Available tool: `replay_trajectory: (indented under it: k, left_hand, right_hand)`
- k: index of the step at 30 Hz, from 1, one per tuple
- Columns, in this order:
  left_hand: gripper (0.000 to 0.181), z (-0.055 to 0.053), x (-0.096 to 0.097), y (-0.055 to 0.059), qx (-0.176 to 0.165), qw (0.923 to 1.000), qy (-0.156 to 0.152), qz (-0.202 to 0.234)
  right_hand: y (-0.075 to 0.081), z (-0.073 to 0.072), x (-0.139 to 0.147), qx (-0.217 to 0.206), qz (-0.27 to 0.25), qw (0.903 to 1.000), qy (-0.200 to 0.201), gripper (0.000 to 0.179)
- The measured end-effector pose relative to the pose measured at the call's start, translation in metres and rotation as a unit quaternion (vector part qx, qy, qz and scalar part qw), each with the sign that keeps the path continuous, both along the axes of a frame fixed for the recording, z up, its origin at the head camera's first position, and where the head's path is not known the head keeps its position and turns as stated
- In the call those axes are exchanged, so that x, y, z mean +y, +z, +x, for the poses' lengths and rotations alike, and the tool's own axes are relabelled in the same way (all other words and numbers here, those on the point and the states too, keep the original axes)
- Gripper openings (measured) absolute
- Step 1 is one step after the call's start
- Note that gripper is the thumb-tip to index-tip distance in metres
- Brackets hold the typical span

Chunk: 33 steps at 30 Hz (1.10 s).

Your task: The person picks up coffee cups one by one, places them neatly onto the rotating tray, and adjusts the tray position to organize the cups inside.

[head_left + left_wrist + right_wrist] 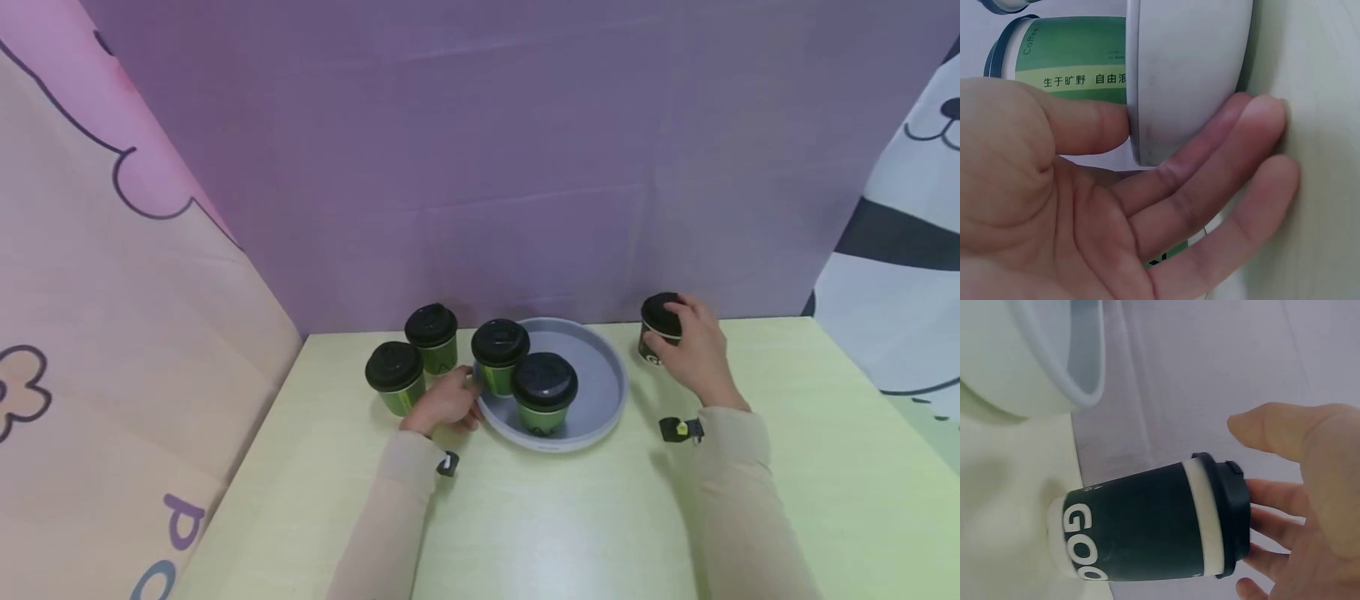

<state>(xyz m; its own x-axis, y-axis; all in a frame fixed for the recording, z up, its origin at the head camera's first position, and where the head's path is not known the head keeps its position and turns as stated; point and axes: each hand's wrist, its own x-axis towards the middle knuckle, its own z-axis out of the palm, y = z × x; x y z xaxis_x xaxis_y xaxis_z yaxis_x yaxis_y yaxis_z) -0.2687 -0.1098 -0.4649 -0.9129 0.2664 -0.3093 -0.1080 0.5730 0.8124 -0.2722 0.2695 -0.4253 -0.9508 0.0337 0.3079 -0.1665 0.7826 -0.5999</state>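
My left hand (447,400) is at the left edge of a round grey tray (596,379). In the left wrist view its thumb touches the rim and its fingers curve along the outer wall and underside. Two green paper cups with black lids, a rear cup (500,354) and a front cup (543,396), stand upright on the tray. Right of the tray, a dark paper cup (1141,525) with white lettering and a black lid stands upright. Around its lid is my right hand (699,350), fingers spread behind it and thumb apart from it.
Two more green cups with black lids, one nearer (395,375) and one farther (432,333), stand left of the tray, close to my left hand. A purple cloth backdrop (465,167) rises behind the pale table (555,517). Printed cloths hang at both sides.
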Motion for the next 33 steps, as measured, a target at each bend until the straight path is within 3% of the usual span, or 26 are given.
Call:
replay_trajectory:
  k: [4, 17, 33]
  left_hand:
    - [0.050, 0.000, 0.001, -0.002, 0.011, 0.9999, 0.009, -0.006]
    - [0.049, -0.001, 0.003, -0.006, 0.027, 0.9994, 0.017, -0.011]
    - [0.051, -0.003, 0.004, -0.013, 0.021, 0.9996, 0.018, -0.001]
  right_hand:
    - [-0.006, -0.002, 0.003, -0.009, 0.011, 0.9999, -0.007, 0.060]
    - [-0.018, -0.007, 0.004, 0.019, 0.051, 0.9974, -0.048, 0.062]
    - [-0.026, -0.014, -0.003, 0.063, 0.098, 0.9885, -0.097, 0.053]
